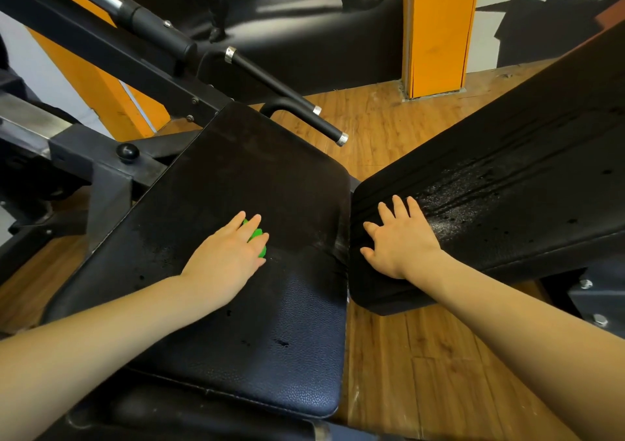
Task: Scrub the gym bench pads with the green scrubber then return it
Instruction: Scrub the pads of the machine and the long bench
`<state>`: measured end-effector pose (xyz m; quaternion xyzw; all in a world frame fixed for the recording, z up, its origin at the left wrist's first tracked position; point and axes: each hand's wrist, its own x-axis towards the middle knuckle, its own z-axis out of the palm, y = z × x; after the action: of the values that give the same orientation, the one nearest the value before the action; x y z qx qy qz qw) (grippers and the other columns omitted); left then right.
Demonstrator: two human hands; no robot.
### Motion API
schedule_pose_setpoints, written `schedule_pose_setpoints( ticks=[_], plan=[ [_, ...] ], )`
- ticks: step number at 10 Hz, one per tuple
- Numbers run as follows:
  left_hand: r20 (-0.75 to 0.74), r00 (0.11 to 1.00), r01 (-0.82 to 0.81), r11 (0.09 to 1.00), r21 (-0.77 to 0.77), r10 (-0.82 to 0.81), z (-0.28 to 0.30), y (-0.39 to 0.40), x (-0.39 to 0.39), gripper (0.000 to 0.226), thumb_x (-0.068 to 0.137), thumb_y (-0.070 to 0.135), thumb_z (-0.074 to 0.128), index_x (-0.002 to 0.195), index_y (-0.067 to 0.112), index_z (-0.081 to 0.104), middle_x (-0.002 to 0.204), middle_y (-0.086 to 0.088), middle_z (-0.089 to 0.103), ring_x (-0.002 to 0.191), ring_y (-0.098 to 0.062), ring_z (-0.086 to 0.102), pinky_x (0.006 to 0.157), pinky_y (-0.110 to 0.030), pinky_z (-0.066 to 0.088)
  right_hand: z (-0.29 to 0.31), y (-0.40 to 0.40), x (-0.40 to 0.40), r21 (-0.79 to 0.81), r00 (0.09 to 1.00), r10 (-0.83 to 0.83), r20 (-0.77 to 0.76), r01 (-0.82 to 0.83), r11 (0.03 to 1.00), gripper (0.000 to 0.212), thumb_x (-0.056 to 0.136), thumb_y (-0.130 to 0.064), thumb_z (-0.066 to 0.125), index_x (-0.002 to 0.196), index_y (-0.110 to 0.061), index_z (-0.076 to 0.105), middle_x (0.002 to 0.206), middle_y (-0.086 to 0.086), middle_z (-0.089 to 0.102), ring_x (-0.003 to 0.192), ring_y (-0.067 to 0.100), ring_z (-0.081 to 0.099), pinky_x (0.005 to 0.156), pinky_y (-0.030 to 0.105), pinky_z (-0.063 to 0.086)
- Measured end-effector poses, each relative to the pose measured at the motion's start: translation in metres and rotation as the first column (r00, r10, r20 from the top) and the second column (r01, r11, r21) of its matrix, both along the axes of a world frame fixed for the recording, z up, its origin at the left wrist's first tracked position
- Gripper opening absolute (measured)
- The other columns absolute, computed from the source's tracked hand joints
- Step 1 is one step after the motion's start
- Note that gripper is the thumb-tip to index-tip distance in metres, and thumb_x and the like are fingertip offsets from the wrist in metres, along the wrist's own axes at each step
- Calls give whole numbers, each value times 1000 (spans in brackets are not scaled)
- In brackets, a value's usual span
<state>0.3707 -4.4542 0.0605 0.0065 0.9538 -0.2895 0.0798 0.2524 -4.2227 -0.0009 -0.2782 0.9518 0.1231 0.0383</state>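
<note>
Head: green scrubber (257,241) on pebbled black pad (270,322)

green scrubber (257,241); black pebble-grained bench pads (236,183); orange pillar (438,31); brown wood-grain floor (389,126)

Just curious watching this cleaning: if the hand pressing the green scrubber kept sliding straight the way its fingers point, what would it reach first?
Probably only more of the seat pad. The left hand, over the green scrubber, points up and right, toward the pad's far edge near the backrest pad. Depth is hard to judge.
</note>
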Motion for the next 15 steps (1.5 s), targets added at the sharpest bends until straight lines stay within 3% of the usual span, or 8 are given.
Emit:
schedule_pose_setpoints(
  ticks=[3,5,10,12,15],
  plan=[
    [-98,994,-45,996,79,52,-14,-4,-50,53,104,41,36,153,21,27,162,-8,16,150,-31,8,119,-40,18,0,-1,0,1,1000,-3,-1,3,1000,65,100,-60,21,155,-27,23,163,16,8,149,42,0,120,56,0],
    [-115,988,-90,992,88,100,-15,-3,-74,52,105,40,35,153,20,27,162,-7,15,149,-31,7,119,-41,15,0,-1,-1,-1,1000,2,1,-2,1000,65,99,-60,23,155,-26,24,163,17,9,149,42,0,120,57,0],
    [46,999,23,997,71,-26,-10,4,-4,54,106,38,31,155,21,16,163,-8,2,150,-28,3,120,-36,19,0,0,0,4,1000,3,-6,-3,1000,65,99,-60,22,155,-27,23,163,16,9,149,42,1,120,56,1],
    [-2,1000,30,999,39,-30,-17,6,-30,54,106,39,32,155,21,19,163,-10,3,150,-32,2,118,-37,18,-1,-2,0,1,1000,-1,-11,1,1000,65,99,-60,23,154,-27,25,163,16,10,149,42,3,119,56,1],
    [-67,997,-28,993,111,36,-27,9,-63,50,106,36,33,153,21,27,163,-10,9,150,-32,4,119,-40,17,-2,-1,-1,-17,1000,3,-6,-3,1000,64,99,-60,24,154,-26,27,163,16,11,149,42,3,120,56,1]
  ],
)
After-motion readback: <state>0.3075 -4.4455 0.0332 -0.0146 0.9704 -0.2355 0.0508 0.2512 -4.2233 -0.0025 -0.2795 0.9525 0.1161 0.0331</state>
